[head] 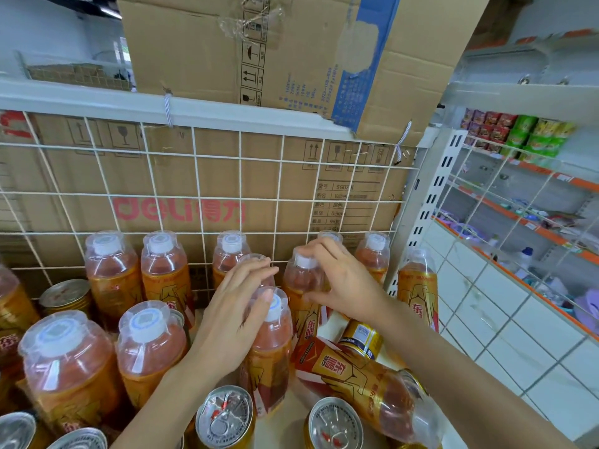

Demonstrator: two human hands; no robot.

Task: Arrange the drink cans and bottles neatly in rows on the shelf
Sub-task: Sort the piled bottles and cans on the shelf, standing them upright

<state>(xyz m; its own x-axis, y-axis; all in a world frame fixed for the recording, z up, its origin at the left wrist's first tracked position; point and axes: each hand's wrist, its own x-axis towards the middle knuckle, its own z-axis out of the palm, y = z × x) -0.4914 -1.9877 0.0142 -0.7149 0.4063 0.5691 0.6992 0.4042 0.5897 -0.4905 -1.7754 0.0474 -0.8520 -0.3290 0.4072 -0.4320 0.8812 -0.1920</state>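
**Both hands on bottle tops at mid-shelf**

The right hand (343,286), centre-right of the frame, has its fingers curled over the white cap of an upright orange bottle, the held bottle (299,288). The thumb presses against its shoulder, so the hand grasps it closed round the neck. The left hand (233,309), just left of it, lies much flatter, with fingers nearly straight and close together. Its fingertips touch the top of a rear bottle (256,258), and its thumb rests on the clear cap cover of the front bottle (272,348). It wraps round neither.

Eleven orange bottles stand upright in clear view. A twelfth is cut off by the left edge. One fallen bottle (366,380) lies on its side at lower right, beneath the right forearm.

Six gold cans (225,416) show. Two stand at bottom centre and two in the lower-left corner. One stands at mid-left among the bottles, and one is partly hidden just behind the fallen bottle.

The held bottle stands on the shelf (285,422), one row forward of the white wire grid (240,176), with the front bottle just left and nearer. Cardboard boxes (181,176) fill the space behind the grid.
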